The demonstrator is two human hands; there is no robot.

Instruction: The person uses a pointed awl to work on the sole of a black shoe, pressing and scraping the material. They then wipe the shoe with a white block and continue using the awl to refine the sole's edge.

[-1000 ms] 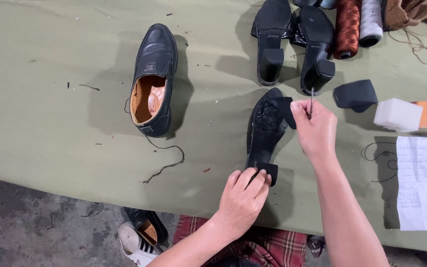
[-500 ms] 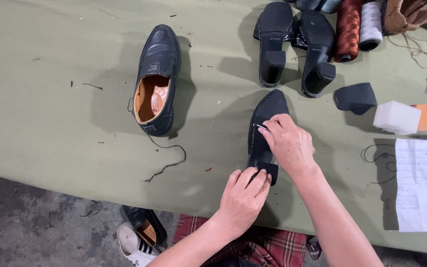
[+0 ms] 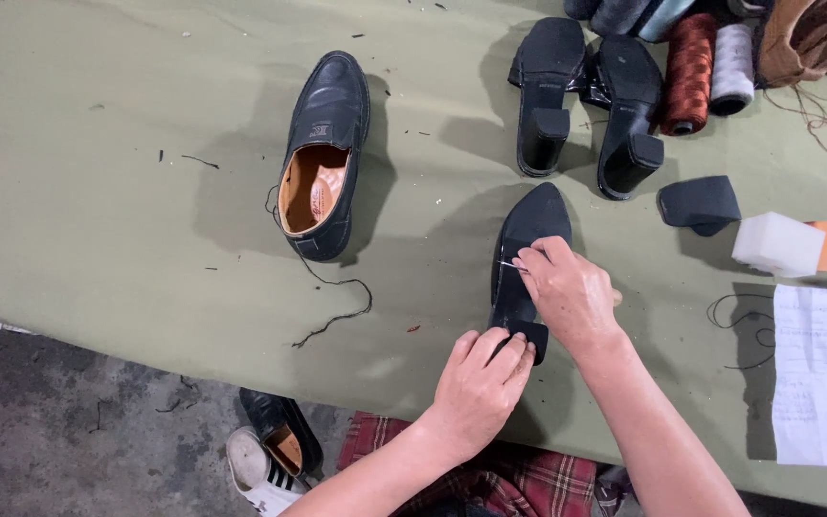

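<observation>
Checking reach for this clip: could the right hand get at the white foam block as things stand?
Probably yes. The white foam block lies on the table right of the right hand, with only bare green cloth between them, but that hand is pinching a needle against the black shoe.

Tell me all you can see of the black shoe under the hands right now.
The black shoe lies sole up on the olive green table cover, pointed toe away from the person, heel end near the table edge. Its sole looks smooth and matte, like rubber or leather. The left hand presses on the heel end; the right hand rests across the middle, its fingers pinching a thin needle at the sole's left edge. Its upper is hidden.
</observation>
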